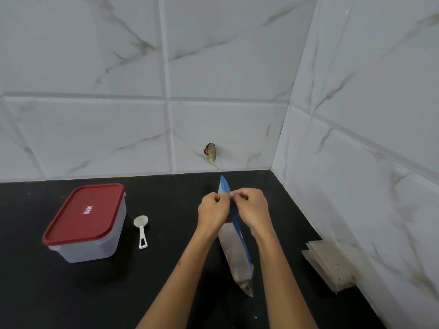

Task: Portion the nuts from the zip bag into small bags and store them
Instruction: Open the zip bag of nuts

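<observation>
On a black counter [166,269] in a tiled corner, a zip bag [235,248] with a blue top edge stands upright at centre, its clear body showing brownish contents too blurred to identify. The left hand [212,210] and right hand [253,208] each pinch its top edge from opposite sides. Left sits a clear container [95,241], its inside unseen, with a red lid [84,214] bearing a small unreadable label, beside a white scoop [141,230]. A stack of small bags [330,264] lies right.

Forearms cut off by the bottom edge | zip bag [235,252] contents blurred, upper seal hidden behind left hand [212,211] and right hand [251,208] | red lid's label [87,209] too small to read | wall object [210,151] unidentifiable
</observation>
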